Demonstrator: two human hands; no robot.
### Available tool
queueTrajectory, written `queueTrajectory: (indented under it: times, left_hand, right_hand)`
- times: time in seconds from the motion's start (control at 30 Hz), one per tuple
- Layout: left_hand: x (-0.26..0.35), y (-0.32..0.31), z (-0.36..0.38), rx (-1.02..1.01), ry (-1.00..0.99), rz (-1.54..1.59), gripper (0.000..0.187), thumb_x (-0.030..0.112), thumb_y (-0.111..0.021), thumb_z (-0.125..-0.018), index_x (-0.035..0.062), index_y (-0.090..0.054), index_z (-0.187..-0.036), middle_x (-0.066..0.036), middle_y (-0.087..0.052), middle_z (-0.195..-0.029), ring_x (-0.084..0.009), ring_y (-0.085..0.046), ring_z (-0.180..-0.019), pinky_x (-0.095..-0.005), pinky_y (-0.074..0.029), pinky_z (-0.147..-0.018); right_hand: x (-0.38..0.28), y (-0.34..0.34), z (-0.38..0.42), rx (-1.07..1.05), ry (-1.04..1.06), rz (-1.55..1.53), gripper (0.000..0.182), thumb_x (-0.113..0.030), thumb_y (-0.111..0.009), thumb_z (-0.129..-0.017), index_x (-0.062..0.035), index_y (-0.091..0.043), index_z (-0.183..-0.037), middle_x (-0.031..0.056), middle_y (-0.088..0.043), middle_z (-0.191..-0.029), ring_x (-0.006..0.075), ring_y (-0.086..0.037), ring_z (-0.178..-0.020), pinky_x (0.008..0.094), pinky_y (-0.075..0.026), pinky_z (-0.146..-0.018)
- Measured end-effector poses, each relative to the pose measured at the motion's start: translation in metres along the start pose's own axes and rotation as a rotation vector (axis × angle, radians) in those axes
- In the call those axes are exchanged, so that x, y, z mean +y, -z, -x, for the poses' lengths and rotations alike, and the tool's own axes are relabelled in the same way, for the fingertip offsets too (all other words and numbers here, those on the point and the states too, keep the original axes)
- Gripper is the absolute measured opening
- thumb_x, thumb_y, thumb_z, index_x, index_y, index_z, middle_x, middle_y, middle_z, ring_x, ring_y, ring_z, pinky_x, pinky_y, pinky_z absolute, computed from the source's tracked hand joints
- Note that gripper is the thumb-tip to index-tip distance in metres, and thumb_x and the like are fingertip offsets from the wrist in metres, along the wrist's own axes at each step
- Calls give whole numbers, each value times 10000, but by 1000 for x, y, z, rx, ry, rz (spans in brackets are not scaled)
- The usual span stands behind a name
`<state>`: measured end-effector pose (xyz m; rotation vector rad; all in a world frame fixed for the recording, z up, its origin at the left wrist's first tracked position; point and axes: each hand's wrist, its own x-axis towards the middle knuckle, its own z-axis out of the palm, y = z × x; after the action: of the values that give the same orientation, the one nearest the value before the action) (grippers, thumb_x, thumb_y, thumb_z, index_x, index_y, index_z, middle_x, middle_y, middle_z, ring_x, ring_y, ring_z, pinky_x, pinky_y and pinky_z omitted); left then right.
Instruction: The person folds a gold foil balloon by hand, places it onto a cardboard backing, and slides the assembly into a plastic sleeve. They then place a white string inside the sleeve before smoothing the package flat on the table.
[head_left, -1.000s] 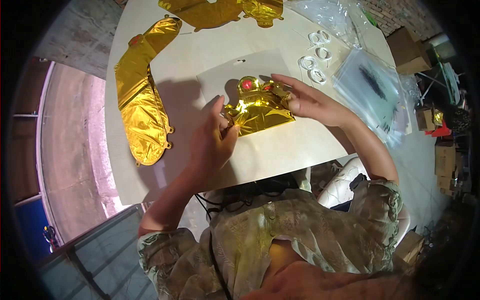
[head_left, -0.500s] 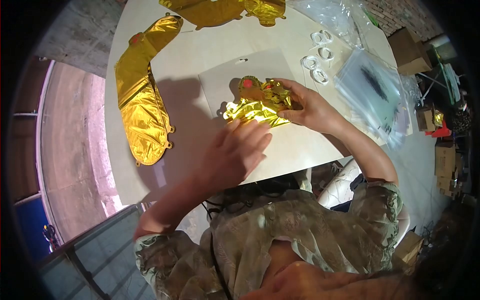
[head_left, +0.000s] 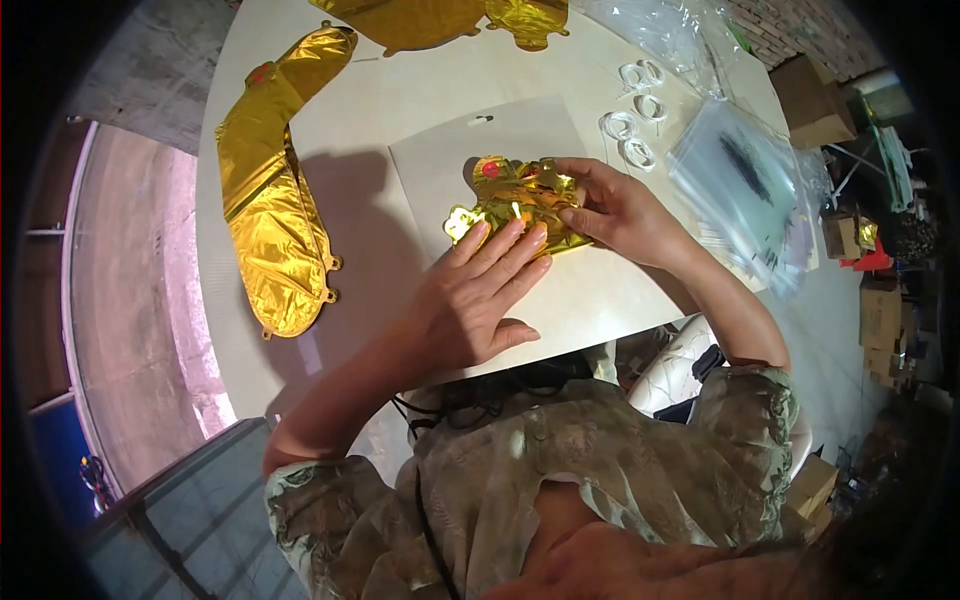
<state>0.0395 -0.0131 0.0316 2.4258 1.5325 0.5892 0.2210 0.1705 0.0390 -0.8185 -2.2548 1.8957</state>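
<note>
Folded foil [head_left: 548,212]: gold, red spot | cord coils [head_left: 620,125]: white | shirt [head_left: 590,440]: mottled green-brown

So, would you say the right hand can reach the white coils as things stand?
Probably yes: bare table lies between the right hand and the white coils, but its fingers hold gold foil.

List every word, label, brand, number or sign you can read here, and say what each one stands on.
No readable text anywhere.
Folded gold foil: a red spot, no letters that I can make out.
Long gold foil piece: a red spot, likewise no legible letters.
Clear plastic sheets: a dark smudgy patch, too blurred to tell whether it is print.
Cardboard boxes: any print is too small to read.
</note>
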Motion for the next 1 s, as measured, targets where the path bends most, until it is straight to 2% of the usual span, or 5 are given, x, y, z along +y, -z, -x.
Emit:
queueTrajectory:
  times: [0.2, 0.3, 0.37, 0.53, 1.0]
  left_hand:
    - [0, -1, 0, 30, 5, 21, 708, 421, -713, -793, 3, -538, -1337, -201, -461, -1436, -352, -381, -1380, -509, -236, -1158]
    - [-1, -2, -1, 51, -2, 28, 710, 422, -712, -787, -4, -543, -1330, -201, -483, -1416, -354, -396, -1371, -509, -237, -1158]
    - [-2, -2, 0, 64, -7, 27, 718, 423, -713, -783, -12, -541, -1328, -200, -496, -1404, -354, -401, -1367, -509, -235, -1160]
    - [-3, 0, 0, 28, -18, 13, 741, 414, -716, -773, -54, -531, -1317, -212, -521, -1367, -355, -403, -1365, -511, -210, -1172]
    - [-6, -2, -1, -32, 150, 4, 754, 342, -658, -870, -114, -373, -1398, -304, -354, -1470, -433, -275, -1418, -523, -200, -1165]
  right_hand:
    - [-10, -5, 13, 203, 102, 157, 532, 11, -601, -915, -3, -402, -1407, 82, -622, -1057, 161, -615, -972, 294, -508, -832]
    - [-21, -10, 20, 460, 339, 809, 522, -6, -648, -869, -26, -478, -1362, 108, -638, -1133, 254, -634, -1070, 374, -509, -913]
    - [-15, -11, 18, 210, 888, 1021, 525, -76, -696, -832, -46, -528, -1328, 118, -582, -1315, 332, -561, -1224, 436, -451, -1033]
    - [6, -22, 13, -130, 679, 1036, 750, -367, -628, -895, -45, -319, -1498, 154, -280, -1564, 291, -223, -1469, 455, -174, -1205]
    - [14, -20, 11, -129, 608, 984, 855, -458, -589, -915, -18, -189, -1530, 233, -206, -1572, 382, -178, -1470, 523, -133, -1187]
